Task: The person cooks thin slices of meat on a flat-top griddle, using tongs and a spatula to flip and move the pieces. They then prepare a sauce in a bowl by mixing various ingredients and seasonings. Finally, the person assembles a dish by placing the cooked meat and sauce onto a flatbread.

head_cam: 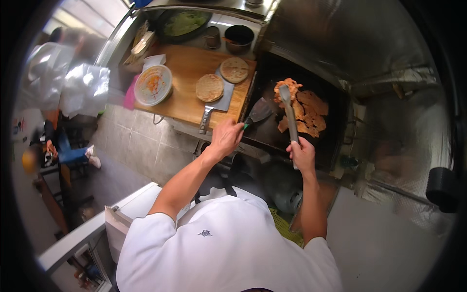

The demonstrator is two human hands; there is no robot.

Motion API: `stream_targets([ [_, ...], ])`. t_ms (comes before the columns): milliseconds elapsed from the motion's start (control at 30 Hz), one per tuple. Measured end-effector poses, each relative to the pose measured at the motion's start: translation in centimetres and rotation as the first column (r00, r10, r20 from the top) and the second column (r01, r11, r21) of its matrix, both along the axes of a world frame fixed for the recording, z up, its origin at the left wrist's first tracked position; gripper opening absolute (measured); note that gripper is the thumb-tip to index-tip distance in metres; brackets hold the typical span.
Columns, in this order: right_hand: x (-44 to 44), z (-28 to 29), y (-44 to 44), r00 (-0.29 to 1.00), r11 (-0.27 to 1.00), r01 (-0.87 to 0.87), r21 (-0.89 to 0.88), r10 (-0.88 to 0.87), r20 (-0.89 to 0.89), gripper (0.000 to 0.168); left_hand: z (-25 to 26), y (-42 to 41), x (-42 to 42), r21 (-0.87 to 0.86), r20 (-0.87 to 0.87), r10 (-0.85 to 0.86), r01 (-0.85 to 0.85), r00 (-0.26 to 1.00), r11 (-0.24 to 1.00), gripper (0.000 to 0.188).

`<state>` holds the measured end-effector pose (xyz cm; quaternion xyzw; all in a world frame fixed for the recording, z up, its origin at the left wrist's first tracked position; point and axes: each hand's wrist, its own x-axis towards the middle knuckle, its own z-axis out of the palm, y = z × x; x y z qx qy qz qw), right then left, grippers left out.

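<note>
My right hand grips metal tongs, whose tips rest on reddish meat pieces on the dark griddle. My left hand holds the green handle of a spatula, its blade flat over the griddle's left part. Left of the griddle lies a wooden cutting board. On it a cleaver lies flat, partly under two round flatbreads, one nearer me and one farther off. A white plastic tub with orange residue stands at the board's left edge.
Behind the board are a dark pan of lettuce, a metal canister and a dark pot. Plastic bags hang at the left. Foil-like sheeting lines the right side. A seated person is farther left.
</note>
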<state>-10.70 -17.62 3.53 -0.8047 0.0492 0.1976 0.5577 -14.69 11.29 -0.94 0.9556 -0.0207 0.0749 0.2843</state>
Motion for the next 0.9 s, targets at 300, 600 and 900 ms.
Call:
stream_targets([
  [300, -1.8, 3.0, 0.0, 0.998, 1.0, 0.009, -0.001, -0.009, -0.058, 0.018, -3.8, 11.6, 6.8, -0.024, 0.269, 0.211, -0.213, 0.94, 0.977, 0.021],
  [600, -1.9, 5.1, 6.3, 0.976, 0.974, -0.039, 0.225, 0.085, -0.199, 0.014, -9.1, 17.1, 5.3, -0.803, -0.102, 0.469, -0.351, 0.878, 0.482, 0.032],
  [900, 0.8, -1.2, 18.1, 0.865, 0.95, -0.177, 0.255, 0.274, -0.421, 0.019, -5.0, 16.2, 5.6, -0.687, -0.185, 0.405, -0.413, 0.895, 0.598, 0.029],
])
